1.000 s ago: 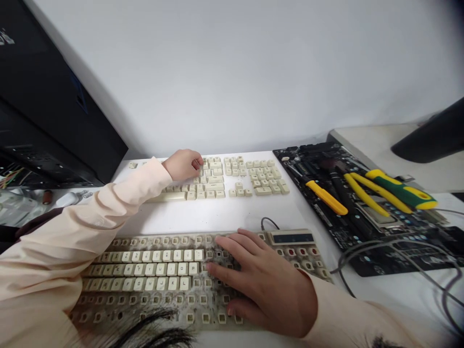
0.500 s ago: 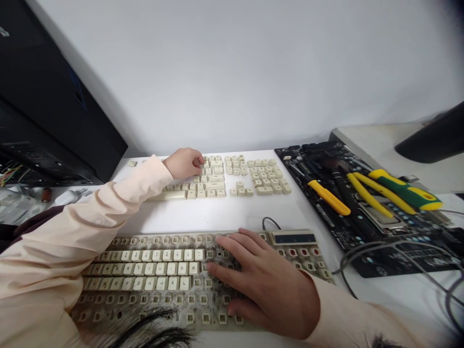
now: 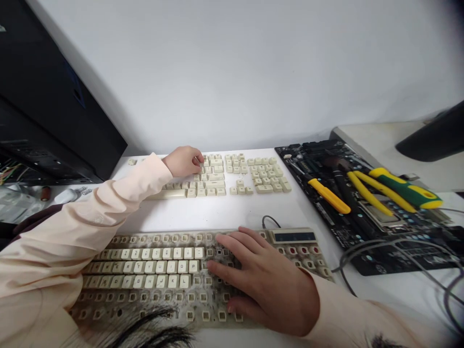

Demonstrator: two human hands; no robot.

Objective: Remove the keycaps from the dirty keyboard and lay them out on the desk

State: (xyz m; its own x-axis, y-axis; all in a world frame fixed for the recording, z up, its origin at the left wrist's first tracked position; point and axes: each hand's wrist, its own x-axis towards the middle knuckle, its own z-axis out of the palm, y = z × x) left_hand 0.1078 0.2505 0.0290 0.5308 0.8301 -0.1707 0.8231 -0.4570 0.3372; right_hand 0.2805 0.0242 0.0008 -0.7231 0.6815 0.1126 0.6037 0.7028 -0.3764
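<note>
A dirty beige keyboard (image 3: 152, 270) lies near me, with many keycaps gone and three rows of caps in place. My right hand (image 3: 261, 280) lies flat on its right half, fingers spread. Farther back, loose cream keycaps (image 3: 250, 176) are laid out in rows on the white table. My left hand (image 3: 183, 162) reaches over their left part with its fingers curled in a pinch on a keycap that I can barely see.
A black computer case (image 3: 47, 111) stands at the left. At the right lies a black motherboard (image 3: 366, 212) with yellow-handled pliers (image 3: 362, 191), a green-and-yellow tool (image 3: 408, 188) and grey cables (image 3: 398, 251). A dark monitor foot (image 3: 431, 135) sits far right.
Almost nothing; my left hand has edged slightly back over the loose keycaps, and my right hand stays on the keyboard.
</note>
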